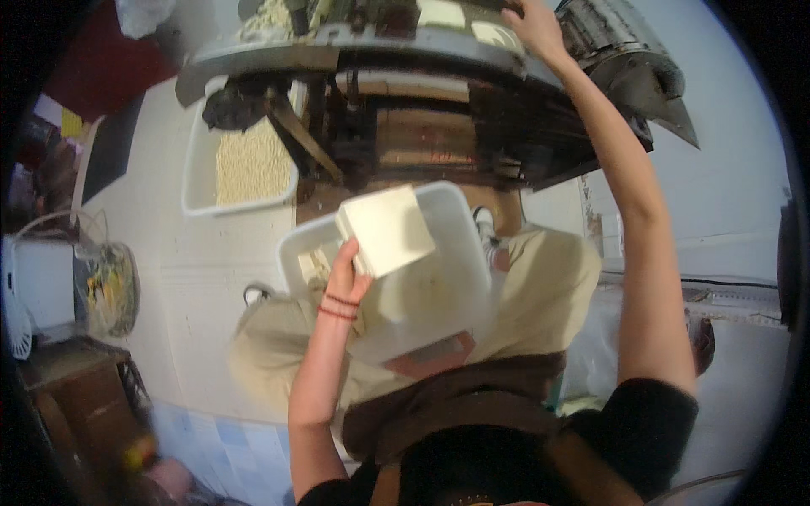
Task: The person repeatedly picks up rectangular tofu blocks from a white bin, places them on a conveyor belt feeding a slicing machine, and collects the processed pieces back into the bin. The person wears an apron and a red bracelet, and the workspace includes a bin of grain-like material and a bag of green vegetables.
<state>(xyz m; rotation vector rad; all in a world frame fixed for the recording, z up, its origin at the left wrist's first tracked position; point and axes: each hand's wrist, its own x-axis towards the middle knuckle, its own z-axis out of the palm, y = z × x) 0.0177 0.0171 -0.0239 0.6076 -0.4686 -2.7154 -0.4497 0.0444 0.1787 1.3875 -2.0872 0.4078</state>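
My left hand [347, 269] grips a short stack of square cream-coloured slabs [387, 231], thumb on the near left edge. The stack is tilted above a white plastic tub [459, 253] between my knees. Inside the tub, at its left side, lie more pale pieces [313, 264]. Far off at the top edge, my right hand [535, 25] reaches over the machine's work table [405, 54]. Beside it on the table lie two pale flat pieces, one nearer [493, 35] and one farther left [441, 12]. The right fingertips are partly cut off by the frame, so their grip is unclear.
A second white tub [196, 183] with many small cream pieces [253, 161] stands under the table's left side. Pale scraps [269, 22] are heaped on the table. A metal housing [623, 44] is at the upper right. A clear bag [111, 291] lies far left.
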